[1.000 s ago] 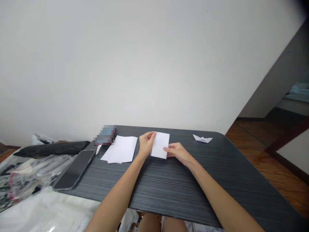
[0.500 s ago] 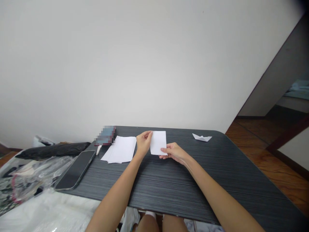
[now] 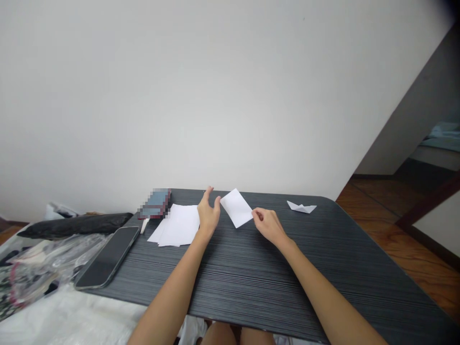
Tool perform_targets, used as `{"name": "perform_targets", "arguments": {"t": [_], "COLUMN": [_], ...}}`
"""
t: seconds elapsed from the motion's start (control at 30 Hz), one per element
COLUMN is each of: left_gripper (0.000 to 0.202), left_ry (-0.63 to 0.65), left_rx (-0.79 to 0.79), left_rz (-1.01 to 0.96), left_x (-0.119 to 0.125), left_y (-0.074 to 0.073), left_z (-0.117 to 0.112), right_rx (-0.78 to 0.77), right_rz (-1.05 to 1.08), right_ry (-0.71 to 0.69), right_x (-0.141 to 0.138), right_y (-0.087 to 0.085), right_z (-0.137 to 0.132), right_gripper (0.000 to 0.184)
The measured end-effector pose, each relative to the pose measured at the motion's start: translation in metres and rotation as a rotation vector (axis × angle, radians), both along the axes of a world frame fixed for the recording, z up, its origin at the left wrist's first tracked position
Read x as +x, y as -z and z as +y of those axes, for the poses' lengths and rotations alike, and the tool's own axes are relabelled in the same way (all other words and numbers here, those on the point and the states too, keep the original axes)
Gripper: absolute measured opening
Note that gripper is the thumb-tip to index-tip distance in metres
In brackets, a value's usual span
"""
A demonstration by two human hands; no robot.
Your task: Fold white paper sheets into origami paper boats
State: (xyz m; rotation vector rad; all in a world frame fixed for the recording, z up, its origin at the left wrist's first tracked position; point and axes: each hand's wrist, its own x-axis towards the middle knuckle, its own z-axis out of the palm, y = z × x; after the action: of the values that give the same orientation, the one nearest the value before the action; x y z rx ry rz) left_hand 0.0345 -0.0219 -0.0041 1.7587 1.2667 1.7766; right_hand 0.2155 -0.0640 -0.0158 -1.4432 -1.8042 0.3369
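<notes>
A small white sheet of paper (image 3: 236, 208) is held up over the dark table, turned so that its corners point up, down and sideways. My right hand (image 3: 269, 224) pinches it at the right corner. Just left of the paper, my left hand (image 3: 209, 211) is open, thumb and fingers apart, with nothing in it. A stack of white paper sheets (image 3: 178, 225) lies on the table left of my left hand. Farther right sits a folded paper boat (image 3: 301, 207).
The dark wood-grain table (image 3: 244, 278) stands against a white wall. At its left edge lies a phone (image 3: 108, 258), with a blurred-out book-like item (image 3: 155, 203) behind it. Plastic bags (image 3: 68, 254) and a long black bundle (image 3: 75, 224) lie beyond the left edge.
My left hand has let go of the paper and opened. The paper has turned from upright to corner-up, and my right hand has shifted its hold to the right corner.
</notes>
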Motion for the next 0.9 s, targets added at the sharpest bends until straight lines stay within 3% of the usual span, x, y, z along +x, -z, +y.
{"name": "perform_targets", "arguments": {"t": [0.03,0.13,0.27,0.47,0.63,0.67,0.7,0.8,0.83,0.9], "left_gripper": [0.032,0.028,0.021,0.022,0.024,0.023,0.022,0.023,0.023,0.025], "left_ry": [0.002,0.194,0.242,0.134,-0.216,-0.168,-0.040,0.436,0.528,0.553], "left_rx": [0.117,0.328,0.334,0.214,0.107,0.106,0.111,0.086,0.049,-0.044], "left_rz": [0.188,0.721,1.021,0.973,0.662,0.634,0.654,0.812,0.823,0.735], "left_x": [0.002,0.011,0.018,-0.006,-0.022,-0.020,-0.017,-0.003,0.001,0.007], "left_y": [-0.004,-0.010,-0.006,-0.015,-0.032,-0.035,-0.037,-0.037,-0.034,-0.028], "left_z": [-0.006,-0.022,-0.030,-0.016,-0.014,-0.017,-0.020,-0.028,-0.029,-0.028], "right_rx": [0.044,0.110,0.153,0.116,0.105,0.112,0.122,0.157,0.167,0.172], "right_rz": [-0.113,-0.354,-0.486,-0.430,-0.408,-0.415,-0.424,-0.425,-0.393,-0.219], "right_ry": [0.007,-0.067,-0.181,-0.252,-0.226,-0.227,-0.234,-0.273,-0.281,-0.272], "right_x": [0.002,0.002,-0.001,0.017,0.037,0.038,0.037,0.031,0.028,0.025], "right_y": [-0.003,-0.010,-0.017,-0.021,-0.023,-0.024,-0.026,-0.031,-0.033,-0.036], "right_z": [-0.002,-0.008,-0.014,-0.010,-0.008,-0.009,-0.011,-0.015,-0.016,-0.016], "right_gripper": [0.028,0.026,0.025,0.022,0.024,0.024,0.024,0.023,0.023,0.022]}}
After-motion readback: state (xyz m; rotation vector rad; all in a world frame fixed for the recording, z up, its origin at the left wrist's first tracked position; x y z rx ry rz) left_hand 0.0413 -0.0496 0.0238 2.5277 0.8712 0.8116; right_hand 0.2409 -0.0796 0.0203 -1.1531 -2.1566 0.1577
